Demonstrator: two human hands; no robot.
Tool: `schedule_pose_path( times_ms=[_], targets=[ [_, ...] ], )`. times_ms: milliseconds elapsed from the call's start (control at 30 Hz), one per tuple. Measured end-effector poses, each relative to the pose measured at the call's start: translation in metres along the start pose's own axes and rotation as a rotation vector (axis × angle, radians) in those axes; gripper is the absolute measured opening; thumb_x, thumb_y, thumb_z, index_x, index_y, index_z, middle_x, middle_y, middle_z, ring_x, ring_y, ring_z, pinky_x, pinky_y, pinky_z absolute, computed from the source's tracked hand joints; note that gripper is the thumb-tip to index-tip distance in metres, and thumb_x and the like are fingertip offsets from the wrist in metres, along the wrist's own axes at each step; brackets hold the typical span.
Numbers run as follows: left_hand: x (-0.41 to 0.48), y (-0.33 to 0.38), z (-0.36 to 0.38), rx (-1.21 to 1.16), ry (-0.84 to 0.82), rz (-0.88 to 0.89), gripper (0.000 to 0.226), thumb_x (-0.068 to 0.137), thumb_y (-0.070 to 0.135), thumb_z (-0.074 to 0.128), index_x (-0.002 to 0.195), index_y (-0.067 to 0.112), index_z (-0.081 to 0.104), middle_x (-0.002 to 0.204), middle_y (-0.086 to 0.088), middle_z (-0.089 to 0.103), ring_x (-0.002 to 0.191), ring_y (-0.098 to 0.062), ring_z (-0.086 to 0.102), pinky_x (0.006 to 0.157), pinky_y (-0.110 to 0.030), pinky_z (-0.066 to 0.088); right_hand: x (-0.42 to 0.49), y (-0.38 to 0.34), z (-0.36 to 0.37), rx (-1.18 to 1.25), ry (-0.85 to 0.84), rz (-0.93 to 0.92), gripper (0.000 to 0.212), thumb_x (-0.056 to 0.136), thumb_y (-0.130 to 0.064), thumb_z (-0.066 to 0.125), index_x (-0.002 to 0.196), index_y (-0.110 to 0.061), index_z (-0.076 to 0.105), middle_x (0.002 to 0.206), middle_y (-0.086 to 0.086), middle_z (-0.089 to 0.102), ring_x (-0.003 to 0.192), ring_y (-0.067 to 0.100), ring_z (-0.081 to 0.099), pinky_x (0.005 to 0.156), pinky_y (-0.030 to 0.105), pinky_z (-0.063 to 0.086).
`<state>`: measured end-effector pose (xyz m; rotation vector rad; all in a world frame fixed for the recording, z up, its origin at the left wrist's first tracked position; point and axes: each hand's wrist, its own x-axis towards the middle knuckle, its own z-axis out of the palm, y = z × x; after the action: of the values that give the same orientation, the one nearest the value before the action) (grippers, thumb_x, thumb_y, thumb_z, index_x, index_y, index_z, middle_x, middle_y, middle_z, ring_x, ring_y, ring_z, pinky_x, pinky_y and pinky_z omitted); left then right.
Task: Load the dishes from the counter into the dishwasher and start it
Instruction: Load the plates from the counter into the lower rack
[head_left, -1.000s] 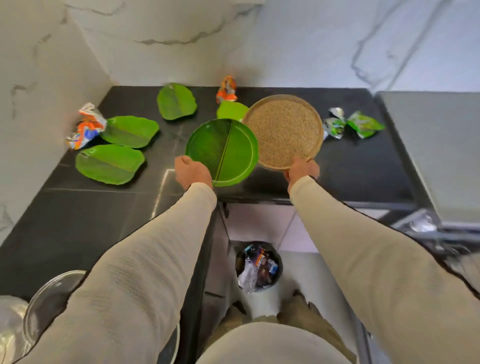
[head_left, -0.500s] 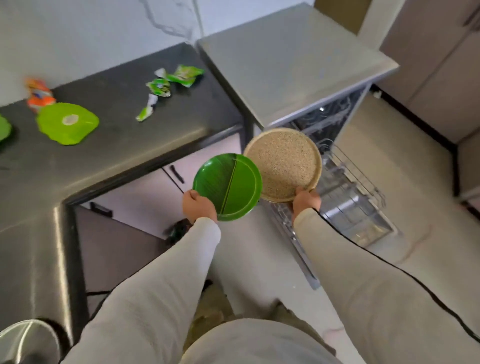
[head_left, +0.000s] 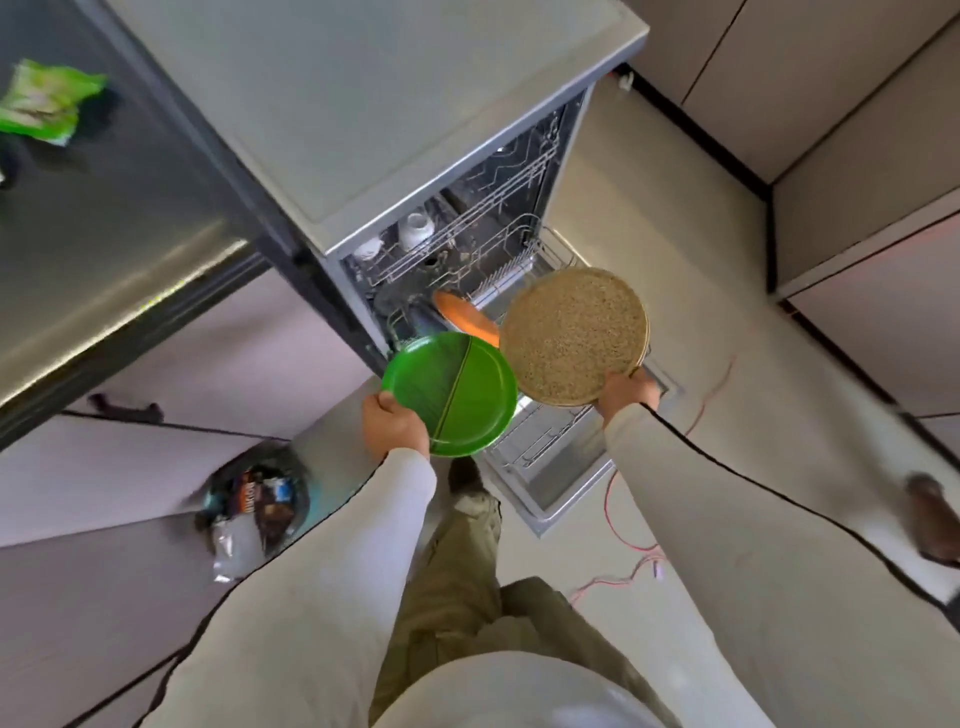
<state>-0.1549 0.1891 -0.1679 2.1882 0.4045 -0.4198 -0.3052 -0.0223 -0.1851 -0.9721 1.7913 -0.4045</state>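
Note:
My left hand (head_left: 393, 427) grips the near rim of a round green leaf-patterned plate (head_left: 450, 394). My right hand (head_left: 627, 391) grips the lower edge of a round speckled tan plate (head_left: 574, 335). Both plates hang in the air above the open dishwasher (head_left: 467, 156), over its pulled-out lower rack (head_left: 545, 447). An orange plate (head_left: 464, 315) stands in that rack, partly hidden behind the green plate. A white cup (head_left: 415, 229) sits in the upper rack.
The dark counter (head_left: 104, 208) runs along the left, with a green wrapper (head_left: 44, 101) on it. A bin with wrappers (head_left: 257, 501) stands on the floor below. A red cord (head_left: 631, 545) lies on the floor by the dishwasher door. Cabinets (head_left: 857, 130) line the right.
I have turned from the counter to the dishwasher, carrying both plates with me. They now hang over the open lower rack instead of beside the counter edge.

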Motion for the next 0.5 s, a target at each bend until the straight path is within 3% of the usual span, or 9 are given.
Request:
schedule_pose_path(
  times_ms=[133, 200, 267, 367, 500],
  targets=[
    [0.017, 0.032, 0.045, 0.047, -0.036, -0.005, 0.035, 0.105, 0.022, 0.04, 0.115, -0.004, 0.061, 0.112, -0.029, 0.063, 0.105, -0.045, 0.059, 0.087, -0.046, 0.043, 0.024, -0.038, 0.01, -0.232, -0.033, -0.094, 0.016, 0.094, -0.014, 0.052, 0.106, -0.009, 0.061, 0.094, 0.008, 0.056, 0.088, 0.027, 0.058, 0.076, 0.032, 0.048],
    [0.024, 0.052, 0.062, 0.131, -0.085, -0.006, 0.036, 0.105, 0.024, 0.042, 0.116, -0.003, 0.061, 0.114, -0.029, 0.063, 0.107, -0.046, 0.059, 0.087, -0.046, 0.044, 0.037, -0.052, 0.019, -0.306, -0.033, -0.096, 0.008, 0.096, -0.015, 0.049, 0.091, -0.015, 0.055, 0.087, 0.005, 0.054, 0.084, 0.024, 0.052, 0.074, 0.029, 0.041],
    [0.033, 0.066, 0.08, 0.203, -0.127, -0.008, 0.036, 0.104, 0.026, 0.044, 0.117, -0.003, 0.062, 0.116, -0.029, 0.063, 0.109, -0.046, 0.058, 0.086, -0.046, 0.045, 0.052, -0.061, 0.03, -0.31, 0.007, -0.1, 0.013, 0.094, -0.013, 0.049, 0.084, -0.016, 0.056, 0.082, 0.006, 0.056, 0.082, 0.025, 0.054, 0.073, 0.031, 0.043],
    [0.045, 0.081, 0.114, 0.184, -0.165, -0.033, 0.034, 0.103, 0.025, 0.047, 0.113, -0.003, 0.064, 0.111, -0.029, 0.065, 0.105, -0.046, 0.061, 0.084, -0.047, 0.048, 0.079, -0.074, 0.045, -0.365, 0.015, -0.127, 0.013, 0.094, -0.017, 0.054, 0.093, -0.017, 0.066, 0.085, 0.007, 0.064, 0.079, 0.027, 0.059, 0.068, 0.029, 0.044],
    [0.06, 0.089, 0.163, 0.142, -0.156, -0.06, 0.027, 0.1, 0.018, 0.05, 0.114, -0.001, 0.064, 0.11, -0.026, 0.066, 0.101, -0.045, 0.063, 0.08, -0.045, 0.049, 0.132, -0.09, 0.064, -0.592, -0.003, -0.249, 0.015, 0.092, -0.02, 0.05, 0.088, -0.021, 0.065, 0.081, 0.004, 0.063, 0.074, 0.027, 0.059, 0.062, 0.028, 0.047]
  ],
)
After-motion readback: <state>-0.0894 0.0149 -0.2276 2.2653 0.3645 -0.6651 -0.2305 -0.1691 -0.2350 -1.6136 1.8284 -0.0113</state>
